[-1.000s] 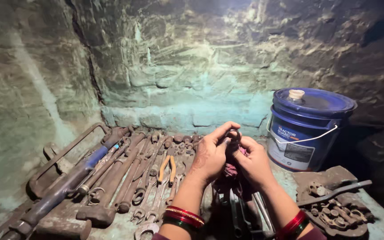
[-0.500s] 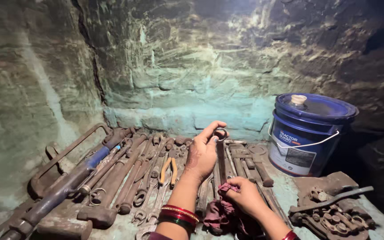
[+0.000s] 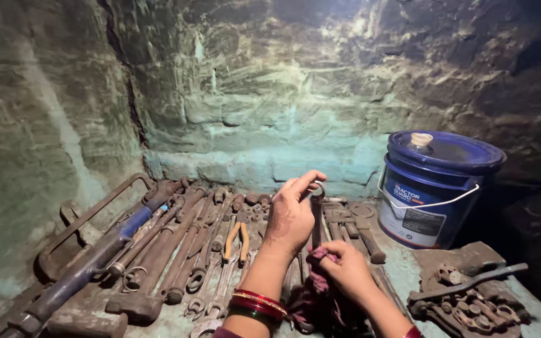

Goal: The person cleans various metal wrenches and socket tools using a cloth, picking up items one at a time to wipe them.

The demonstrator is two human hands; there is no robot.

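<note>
**Wrench upright between two hands, rag at its shank**

Held near frame centre: a rusty ring wrench [image 3: 316, 216], long axis close to vertical, ring end up just below the stone wall's pale band, lower end lost behind the cloth. Left hand [image 3: 290, 216] closed around the upper shank, thumb and forefinger pinched at the ring. Right hand [image 3: 344, 270] lower and to the right, closed on a dark red rag [image 3: 316, 285] bunched against the shank; so, cloth below, ring above, and the left hand nearer the top end. Red bangles [image 3: 257, 303] on the left wrist.

Beneath: a stone ledge [image 3: 402, 270], greenish and dusty, spread with rusted tools. Left of centre, rows of spanners and sockets, orange-handled pliers [image 3: 235, 239] among them; a long blue-handled bar [image 3: 89, 266] slanting toward the lower left corner. Lower right, a greasy metal part with bolts [image 3: 464, 299]. Right of centre, a blue lidded bucket [image 3: 434, 188] with wire bail, well apart from both hands.

Around: rough rock wall [image 3: 252, 94], dim, lit from above centre.
</note>
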